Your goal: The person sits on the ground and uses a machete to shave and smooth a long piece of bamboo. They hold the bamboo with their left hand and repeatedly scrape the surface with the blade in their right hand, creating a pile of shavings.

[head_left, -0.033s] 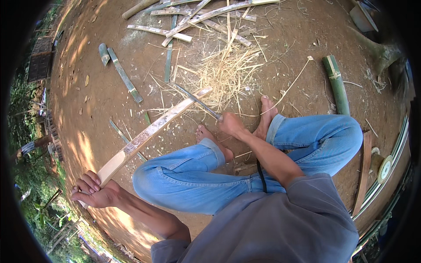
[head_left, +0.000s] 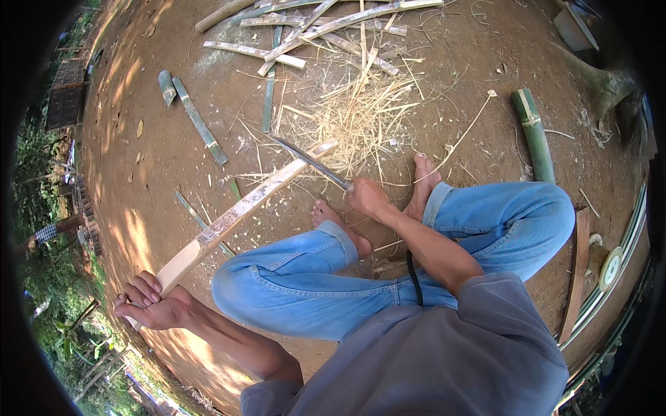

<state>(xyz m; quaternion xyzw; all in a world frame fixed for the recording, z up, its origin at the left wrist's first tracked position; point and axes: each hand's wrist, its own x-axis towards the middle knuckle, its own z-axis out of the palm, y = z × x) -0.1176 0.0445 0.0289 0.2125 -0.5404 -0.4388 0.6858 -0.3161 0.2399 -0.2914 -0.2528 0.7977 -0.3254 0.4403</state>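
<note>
A long split bamboo strip slants from lower left to upper right in front of me. My left hand is closed round its near end, where the surface is pale and freshly shaved. Farther along, the strip's face is mottled white and brown. My right hand grips a knife whose handle is hidden in the fist. The knife's long dark blade lies across the strip close to its far end.
Thin pale shavings are heaped beyond my bare feet. Several split bamboo strips lie crossed at the back. Green bamboo pieces rest at left and right. A wooden board and a spool sit at right.
The blade's angle across the strip has shifted slightly, its tip a little nearer me. Both hands keep their grips in nearly the same places.
</note>
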